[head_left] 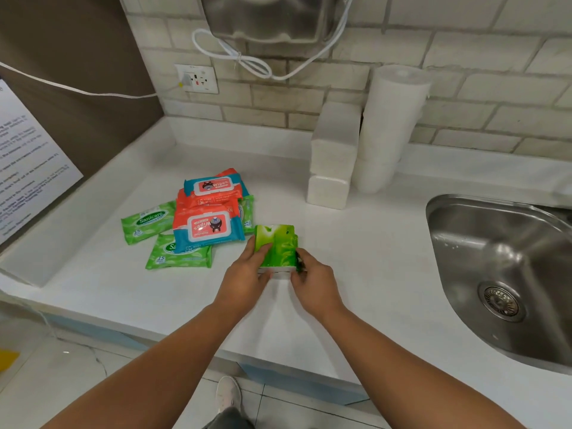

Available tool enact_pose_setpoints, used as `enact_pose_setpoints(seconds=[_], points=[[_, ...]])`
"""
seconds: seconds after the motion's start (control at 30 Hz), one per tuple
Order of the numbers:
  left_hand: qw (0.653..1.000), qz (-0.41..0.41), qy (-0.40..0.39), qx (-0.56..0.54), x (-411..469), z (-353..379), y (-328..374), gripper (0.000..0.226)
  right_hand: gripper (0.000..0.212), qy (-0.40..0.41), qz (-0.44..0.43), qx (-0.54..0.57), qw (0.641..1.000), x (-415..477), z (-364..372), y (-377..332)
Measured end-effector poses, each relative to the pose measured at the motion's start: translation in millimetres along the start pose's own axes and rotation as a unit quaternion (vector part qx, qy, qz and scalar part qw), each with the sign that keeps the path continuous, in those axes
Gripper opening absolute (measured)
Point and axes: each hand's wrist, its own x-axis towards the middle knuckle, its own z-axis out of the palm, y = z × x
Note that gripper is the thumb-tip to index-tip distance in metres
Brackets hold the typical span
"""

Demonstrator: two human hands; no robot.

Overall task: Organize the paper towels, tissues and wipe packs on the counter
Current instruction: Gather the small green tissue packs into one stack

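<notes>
Hands [247,272] around tissue pack [280,247] beside wipes [207,226]

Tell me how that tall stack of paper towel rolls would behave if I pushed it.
The stack of rolls is tall and narrow, so a push up high would probably tip it. It looks like soft white paper, likely light for its size. Once down, the round rolls would probably roll.

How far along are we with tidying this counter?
Looks done: the paper towel rolls and white tissue blocks stand stacked by the back wall. In hand: the left grip and right grip hold a green pack, apparently tissues. To do: the red-and-blue wipe packs and green Sanicare packs lie in a loose, overlapping heap.
</notes>
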Motion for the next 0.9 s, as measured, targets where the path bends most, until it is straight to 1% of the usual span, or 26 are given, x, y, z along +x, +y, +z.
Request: enact_pose_setpoints(seconds=[0.17, 0.3, 0.4, 0.57, 0.63, 0.73, 0.83, 0.9], points=[[0.999, 0.005, -0.032, 0.016, 30, -4, 1, 0.066, 0.043, -0.014, 0.029, -0.013, 0.999, 21, 2, -7], [0.994, 0.010, -0.073, 0.087, 66, -12, 7, 0.064, 0.040, -0.004, 0.051, -0.018, 0.998, 46, 3, -8], [0.988, 0.015, -0.085, 0.125, 93, -13, 8, 0.064, 0.035, -0.002, 0.068, -0.015, 0.998, 70, 4, -10], [0.987, 0.003, -0.110, 0.120, 131, -5, 5, 0.071, 0.042, 0.011, 0.095, 0.005, 0.995, 106, 7, -11], [0.986, 0.009, -0.110, 0.128, 148, -6, 2, 0.065, 0.042, 0.017, 0.098, 0.010, 0.995, 117, 11, -12], [0.985, 0.033, -0.087, 0.144, 171, -14, 0, 0.052, 0.042, 0.024, 0.107, 0.020, 0.994, 133, 19, -12], [0.983, 0.043, -0.094, 0.152, 193, -19, -4, 0.053, 0.051, 0.037, 0.122, 0.031, 0.991, 148, 28, -13], [0.985, 0.050, -0.090, 0.136, 205, -20, -7, 0.054, 0.055, 0.056, 0.127, 0.035, 0.990, 157, 33, -14]])
